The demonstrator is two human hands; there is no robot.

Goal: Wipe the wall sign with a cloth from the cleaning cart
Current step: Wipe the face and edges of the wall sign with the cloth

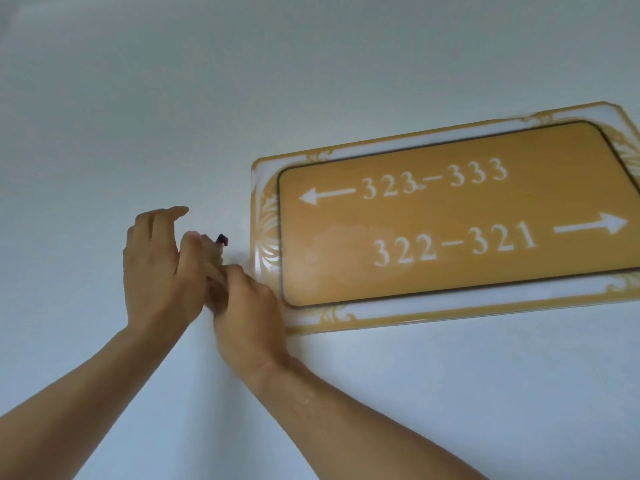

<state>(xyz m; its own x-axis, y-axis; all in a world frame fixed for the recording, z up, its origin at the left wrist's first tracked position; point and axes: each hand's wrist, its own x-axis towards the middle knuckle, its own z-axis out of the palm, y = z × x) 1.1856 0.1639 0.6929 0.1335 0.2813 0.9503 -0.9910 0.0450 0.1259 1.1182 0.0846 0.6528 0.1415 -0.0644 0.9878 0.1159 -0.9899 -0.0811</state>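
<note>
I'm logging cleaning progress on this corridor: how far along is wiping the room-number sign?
Done: nothing shows for certain; a paler smear on the sign near "322" could be a wiped patch or glare. In hand: no cloth is visible. The left hand and right hand meet beside the sign's left edge, around a small dark object I can't identify. Left: bringing a cloth and wiping the face.

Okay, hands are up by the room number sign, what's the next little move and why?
Probably fetch a cloth first: no cloth shows, both hands are bunched together on the wall just left of the sign, and a hazy smudge sits on its lower-left gold panel.
</note>
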